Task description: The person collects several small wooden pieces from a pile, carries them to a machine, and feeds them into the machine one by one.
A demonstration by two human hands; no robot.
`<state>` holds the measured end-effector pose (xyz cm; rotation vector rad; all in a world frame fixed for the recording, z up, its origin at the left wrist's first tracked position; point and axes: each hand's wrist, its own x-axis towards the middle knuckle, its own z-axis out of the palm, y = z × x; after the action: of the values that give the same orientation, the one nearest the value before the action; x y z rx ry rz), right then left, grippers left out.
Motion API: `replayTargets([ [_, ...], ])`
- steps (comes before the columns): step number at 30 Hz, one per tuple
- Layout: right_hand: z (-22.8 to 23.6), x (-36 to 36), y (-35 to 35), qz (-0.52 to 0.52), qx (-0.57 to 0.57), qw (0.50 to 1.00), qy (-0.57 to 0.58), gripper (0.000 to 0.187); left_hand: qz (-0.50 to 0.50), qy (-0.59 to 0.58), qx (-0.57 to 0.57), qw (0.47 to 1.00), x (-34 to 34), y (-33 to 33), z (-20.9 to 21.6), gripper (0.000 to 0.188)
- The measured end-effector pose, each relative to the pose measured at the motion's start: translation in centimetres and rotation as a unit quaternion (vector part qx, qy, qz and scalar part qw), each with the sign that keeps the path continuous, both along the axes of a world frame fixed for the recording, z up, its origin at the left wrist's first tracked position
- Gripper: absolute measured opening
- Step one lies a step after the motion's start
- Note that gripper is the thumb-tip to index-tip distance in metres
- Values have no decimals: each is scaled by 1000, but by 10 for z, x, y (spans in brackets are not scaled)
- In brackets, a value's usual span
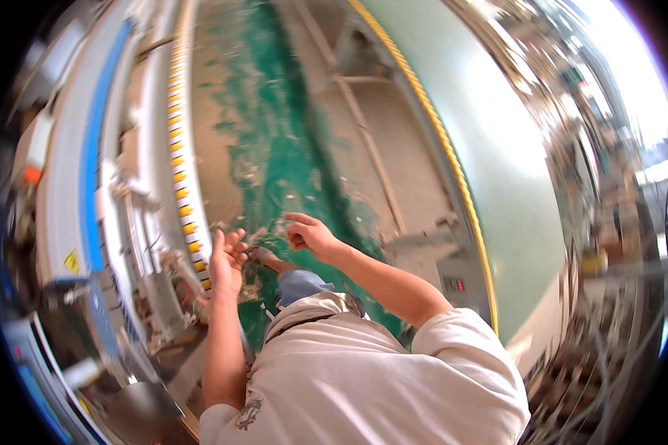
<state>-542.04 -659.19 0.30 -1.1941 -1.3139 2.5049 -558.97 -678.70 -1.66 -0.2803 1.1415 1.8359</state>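
My left hand [228, 261] is raised in front of my body, palm turned inward with the fingers loosely bent and apart. It holds nothing and is nearest to the strip of yellow rollers [182, 178] on the machine at my left. To its right, my right hand [309, 234] hangs over the green floor [282, 111], its index finger stretched out and the other fingers curled. I see nothing in that hand. The two hands do not touch each other.
A long machine with a blue stripe [93, 170] runs along my left. On my right stands a pale green flat surface [475, 111], edged by a yellow rope-like band [453, 159]. Beneath it are a beam [364, 133] and a small box with a red display [459, 285].
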Motion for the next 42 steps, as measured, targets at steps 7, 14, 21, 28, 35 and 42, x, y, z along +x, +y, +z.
replayTargets([
  [7,8,368,-73,-440,35,892,-96,38,-359,171,-46,916,224,-7,-64,42],
  [14,-16,664,-125,-644,138,730,-183,28,-479,181,-315,799,274,-95,-158,50],
  [21,-46,1018,-96,-602,231,434,-629,62,-371,197,-365,831,314,-80,-158,27],
  [28,-83,1100,-71,-480,48,423,-767,107,-491,200,-332,780,548,-25,-119,37],
  [35,-83,1107,-100,-613,90,401,-675,105,-696,351,-177,601,736,34,-85,45],
  [42,-64,1138,-121,-535,-71,454,-709,127,-628,411,-181,635,740,57,-61,41],
])
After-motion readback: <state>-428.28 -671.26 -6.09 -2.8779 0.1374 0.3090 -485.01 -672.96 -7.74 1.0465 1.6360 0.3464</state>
